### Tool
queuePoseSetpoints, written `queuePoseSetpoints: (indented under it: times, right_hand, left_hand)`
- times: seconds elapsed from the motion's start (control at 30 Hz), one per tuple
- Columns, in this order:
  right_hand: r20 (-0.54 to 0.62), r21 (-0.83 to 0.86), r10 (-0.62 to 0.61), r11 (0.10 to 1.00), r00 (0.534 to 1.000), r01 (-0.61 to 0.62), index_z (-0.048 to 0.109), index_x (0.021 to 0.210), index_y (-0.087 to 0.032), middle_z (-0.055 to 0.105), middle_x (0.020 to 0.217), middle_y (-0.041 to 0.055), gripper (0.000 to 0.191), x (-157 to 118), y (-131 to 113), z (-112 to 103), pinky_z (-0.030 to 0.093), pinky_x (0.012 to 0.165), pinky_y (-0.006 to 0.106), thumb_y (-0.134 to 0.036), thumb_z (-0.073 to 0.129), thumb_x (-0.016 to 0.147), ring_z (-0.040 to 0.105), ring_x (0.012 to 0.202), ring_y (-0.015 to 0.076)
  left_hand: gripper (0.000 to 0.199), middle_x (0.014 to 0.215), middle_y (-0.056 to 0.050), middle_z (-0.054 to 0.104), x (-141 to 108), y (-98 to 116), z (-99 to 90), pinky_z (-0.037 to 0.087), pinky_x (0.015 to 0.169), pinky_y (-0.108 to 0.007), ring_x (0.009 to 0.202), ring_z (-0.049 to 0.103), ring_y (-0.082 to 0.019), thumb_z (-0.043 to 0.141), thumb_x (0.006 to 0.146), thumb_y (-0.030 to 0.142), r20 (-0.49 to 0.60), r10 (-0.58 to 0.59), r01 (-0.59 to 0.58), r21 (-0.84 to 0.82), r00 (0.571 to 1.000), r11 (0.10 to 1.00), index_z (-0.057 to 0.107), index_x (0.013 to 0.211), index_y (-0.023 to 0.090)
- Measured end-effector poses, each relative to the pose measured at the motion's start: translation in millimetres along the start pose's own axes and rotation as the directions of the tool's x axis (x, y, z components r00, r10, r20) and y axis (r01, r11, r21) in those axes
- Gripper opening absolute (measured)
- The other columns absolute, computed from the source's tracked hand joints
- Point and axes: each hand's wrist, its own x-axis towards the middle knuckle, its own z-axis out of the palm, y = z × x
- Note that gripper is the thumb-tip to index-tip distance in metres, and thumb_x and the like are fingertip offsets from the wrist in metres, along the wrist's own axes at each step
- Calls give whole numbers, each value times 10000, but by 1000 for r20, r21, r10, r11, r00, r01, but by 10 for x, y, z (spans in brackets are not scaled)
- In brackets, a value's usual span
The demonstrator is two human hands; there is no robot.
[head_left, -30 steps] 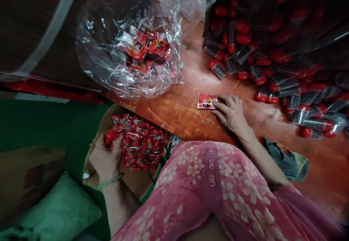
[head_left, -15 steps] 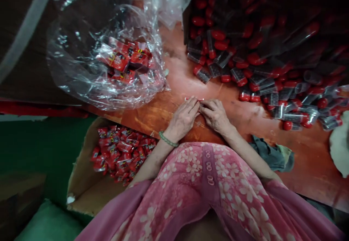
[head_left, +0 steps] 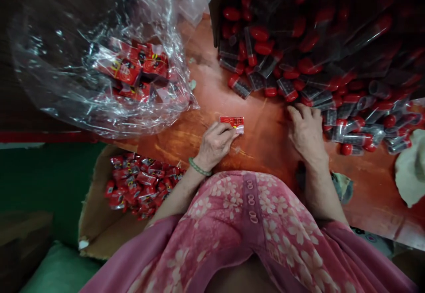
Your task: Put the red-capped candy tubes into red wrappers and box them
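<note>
A small red printed packet lies near the middle of the wooden table, and the fingers of my left hand are closed on its left and lower edge. A green bead bracelet circles that wrist. To the right, my right hand is open with fingers apart, its fingertips at the near edge of a pile of clear tubes with red caps. Nothing shows in its fingers.
A clear plastic bag with red packets inside rests at the upper left. Below it, a cardboard box holds several red wrapped pieces. Dark cloth lies beyond my right forearm, and a pale piece at the far right.
My right hand has left my left hand and moved right to the tubes, its fingers now spread. My left hand stays by the packet, whose printed face now shows. The view has shifted slightly.
</note>
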Motion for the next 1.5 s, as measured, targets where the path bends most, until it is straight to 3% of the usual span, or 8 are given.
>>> queuePoseSetpoints:
  times: [0.23,0.5,0.6,0.77,0.93,1.07,1.23,1.5]
  right_hand:
    - [76,-49,-41,998,996,44,572,1367,-115,473,1480,253,496,22,-67,92,485,987,625,-49,377,916,501,1221,390]
    - [180,201,-183,969,967,146,354,1551,-78,448,1459,260,634,-211,-518,75,485,1096,516,-17,312,922,462,1378,347]
    - [197,235,-268,947,943,220,417,1522,-150,520,1427,200,613,-169,-495,-16,502,1061,501,-36,361,922,519,1286,322]
    - [188,57,-298,954,936,293,608,1363,-226,543,1459,164,442,19,-312,-73,459,927,573,-138,440,964,480,1228,396]
    - [183,57,-318,948,930,313,615,1340,-195,643,1277,172,384,49,-263,38,435,887,507,-219,405,1019,524,1104,347]
    - [117,275,-283,930,952,243,628,1241,-164,680,1115,156,342,-1,-244,103,474,885,451,-333,401,1050,585,987,291]
    - [39,595,-234,787,971,166,616,1198,-206,656,991,77,270,-44,-259,93,507,816,360,-348,445,1044,619,892,222]
    - [-41,682,-283,693,958,234,660,1170,-225,700,1017,76,231,-44,-352,-91,517,851,377,-318,519,1012,646,925,221]
  left_hand:
    - [195,868,-57,707,17,7,-1,504,726,-280,779,591,-148,605,974,241,-6,-54,54,-23,999,998,717,848,143]
    - [304,994,-133,698,-62,54,58,520,799,-364,870,596,-216,436,1017,186,136,-67,41,183,988,982,691,1164,109]
    - [307,972,-120,694,-61,34,49,516,788,-347,857,583,-209,420,1002,136,109,-21,2,177,994,984,706,1111,122]
    - [205,867,-71,697,-22,-26,73,504,733,-310,796,588,-181,512,982,142,-2,-34,34,135,999,990,712,937,151]
    - [201,806,-48,693,16,-12,44,493,720,-300,756,601,-165,558,985,208,6,-94,93,96,996,991,699,850,159]
    - [246,881,-67,713,46,32,-7,509,767,-309,809,614,-172,499,1007,210,64,-121,116,79,991,990,713,902,149]
    - [267,763,-50,678,74,18,23,486,700,-304,734,590,-163,577,982,259,10,-151,151,-4,988,989,693,767,152]
    - [215,729,-10,688,135,49,-129,487,658,-262,697,618,-123,714,911,320,-40,-197,188,-168,980,968,707,752,175]
